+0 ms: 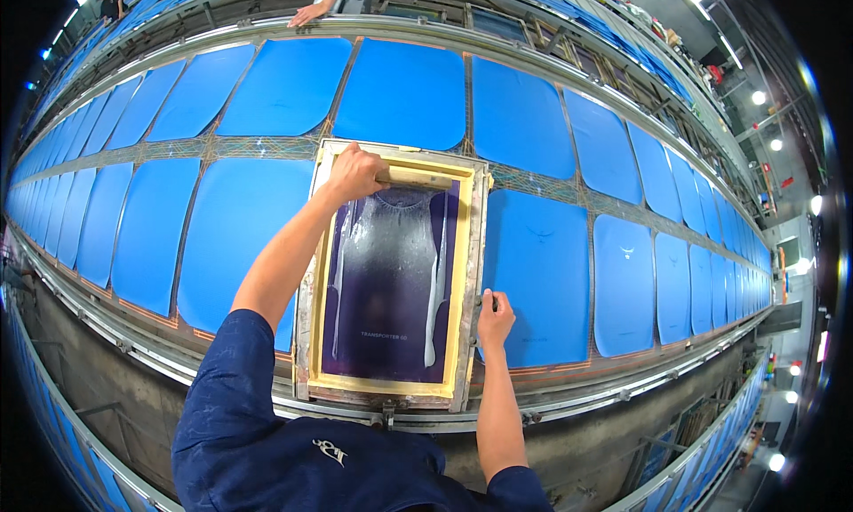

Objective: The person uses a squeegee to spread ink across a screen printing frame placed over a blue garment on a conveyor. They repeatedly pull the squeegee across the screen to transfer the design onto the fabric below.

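Note:
In front of me lies a screen-printing frame (469,245) with yellow tape round its inner edge and a dark purple mesh (382,281) marked by pale, wet-looking streaks. My left hand (357,172) is closed on a bar (418,178) across the inside top of the frame. My right hand (494,315) is closed just outside the frame's right side, its fingers curled; what they grip is too small to make out. Blue fabric panels (538,276) lie in two long rows either side of the frame and beyond it.
Metal rails (622,395) edge the long table. Across it another person's hand (309,11) touches the far rail, and another person (113,5) stands at the far upper left. More racks of blue panels (75,441) run parallel at the lower left and right.

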